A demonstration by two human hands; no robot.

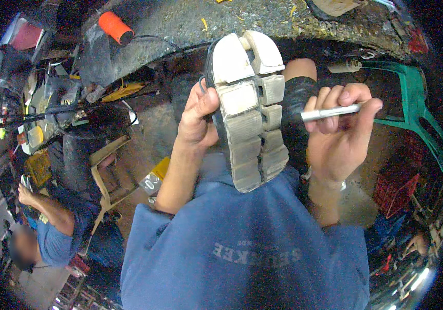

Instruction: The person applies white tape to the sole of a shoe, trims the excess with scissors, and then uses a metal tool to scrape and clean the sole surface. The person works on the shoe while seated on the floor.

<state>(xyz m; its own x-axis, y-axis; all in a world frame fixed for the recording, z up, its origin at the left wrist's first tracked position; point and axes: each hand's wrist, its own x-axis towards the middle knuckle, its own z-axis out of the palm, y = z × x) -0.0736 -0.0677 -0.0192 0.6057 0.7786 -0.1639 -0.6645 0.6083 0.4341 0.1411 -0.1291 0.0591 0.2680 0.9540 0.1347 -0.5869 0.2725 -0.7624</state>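
In front of my chest a shoe [246, 124] stands on end, its thick, blocky sole turned up toward me. The sole is white at the top end and worn grey-beige lower down, split by a groove along its length. My left hand [198, 114] grips the shoe by its left side, with the fingertips hidden behind it. To the right of the sole, and apart from it, my right hand [343, 129] holds a slim silver pen-shaped tool [330, 111] between thumb and curled fingers. The tool points left toward the sole.
Ahead lies a dark, rough worktop [180, 26] with an orange cylinder [115, 28] and yellow scraps. A green plastic chair [405, 93] and a red crate [396, 191] are at right. At left, another person [56, 227] holds a small object near a beige chair [109, 160] and cables.
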